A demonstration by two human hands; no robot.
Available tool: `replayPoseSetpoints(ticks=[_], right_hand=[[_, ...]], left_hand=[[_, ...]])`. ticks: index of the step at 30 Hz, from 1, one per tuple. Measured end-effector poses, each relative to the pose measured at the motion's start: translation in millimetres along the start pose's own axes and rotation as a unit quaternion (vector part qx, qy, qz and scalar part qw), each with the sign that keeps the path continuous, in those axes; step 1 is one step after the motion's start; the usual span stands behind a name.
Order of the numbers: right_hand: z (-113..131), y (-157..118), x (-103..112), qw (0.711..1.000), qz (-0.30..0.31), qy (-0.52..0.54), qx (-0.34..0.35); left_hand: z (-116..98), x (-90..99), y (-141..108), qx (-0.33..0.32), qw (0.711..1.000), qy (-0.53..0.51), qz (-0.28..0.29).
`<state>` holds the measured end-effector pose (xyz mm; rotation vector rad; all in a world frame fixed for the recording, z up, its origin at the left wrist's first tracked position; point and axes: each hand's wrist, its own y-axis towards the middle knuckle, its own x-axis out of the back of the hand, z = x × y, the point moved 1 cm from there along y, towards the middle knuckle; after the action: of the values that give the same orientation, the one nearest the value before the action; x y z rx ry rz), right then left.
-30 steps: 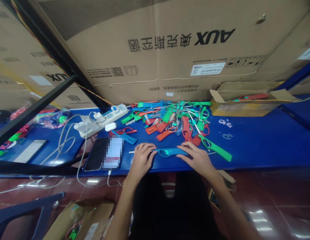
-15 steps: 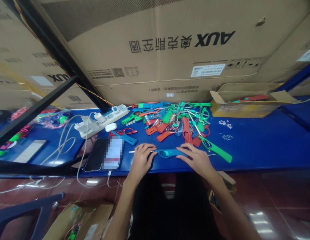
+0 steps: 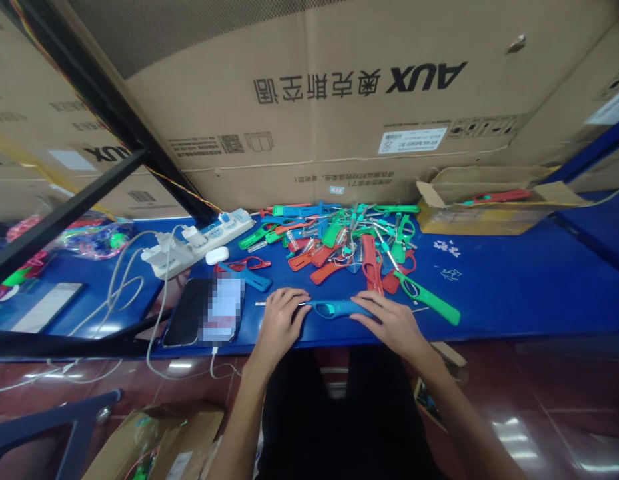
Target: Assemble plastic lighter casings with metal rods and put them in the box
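Clamped by left hand (image 3: 283, 319), right hand (image 3: 389, 321), one blue lighter (image 3: 343, 309), one parts pile (image 3: 333, 233) beyond

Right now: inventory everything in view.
lighter: 1, blue, front centre
lighter parts: many, mixed colours, centre
small pieces: two clusters, pale, right
open cartons: 3, brown, rear right, floor
large cartons: several, brown, rear
power strip: 1, white, left
rounded case: 1, white, left
cables: several, white, left
phone-like items: 2+, dark/pale, left
bagged items: many, multicoloured, left
bars: several, black, left
tabletops: several, blue, middle
legs: 2, black, bottom
left grip: 1, bare, on lighter
right grip: 1, bare, on lighter
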<state>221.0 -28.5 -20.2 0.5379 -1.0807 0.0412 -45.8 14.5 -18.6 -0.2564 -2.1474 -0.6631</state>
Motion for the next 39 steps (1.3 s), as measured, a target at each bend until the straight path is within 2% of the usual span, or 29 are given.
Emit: replayPoseSetpoints(ticks=[8,18,24,33,39], right_hand=[[1,-2,1,1.0,-0.009,-0.012,0.013],[2,7,4,0.998,0.034,0.042,-0.044],[11,8,7,0.995,0.071,-0.027,-0.06],[30,-4,-2,0.984,0.032,-0.17,-0.043],[25,-6,-4,0.986,-0.016,-0.168,-0.002]], left_hand=[[0,-0.3,0,-0.002,1.0,-0.003,-0.002],[1,0.3,2,-0.008,1.0,0.014,0.005],[-4,0.8,5,-0.019,0.998,0.064,0.007],[-5,-1.4,0,-0.035,0.996,0.078,-0.003],[-10,5.0,1,-0.047,0.991,0.118,-0.045]])
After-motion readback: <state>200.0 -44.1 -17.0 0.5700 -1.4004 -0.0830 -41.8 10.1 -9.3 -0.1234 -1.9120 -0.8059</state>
